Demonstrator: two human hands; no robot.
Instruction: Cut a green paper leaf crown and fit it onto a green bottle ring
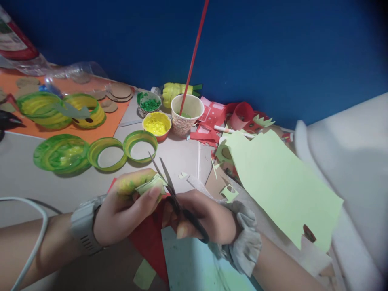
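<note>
My left hand (130, 206), smeared with yellow-green paint, pinches a small stack of pale green paper (150, 184) between thumb and fingers. In my right hand (206, 214) is a pair of black-handled scissors (169, 182), gripped by the loops. Its blades are parted and point up and away, right at the paper's right edge. Below my hands lie a red sheet (148, 242) and a light blue board (188, 262). Small pale green scraps, one of them a cut-out piece (229, 193), lie right of the scissors.
Green-and-yellow painted rings (106, 154) stand beyond my left hand. Behind them are a yellow paint cup (157, 124), a green paint cup (148, 104) and a paper cup (186, 117) holding a red stick. A large pale green sheet (281, 186) lies right; a white cable (42, 234) crosses my left forearm.
</note>
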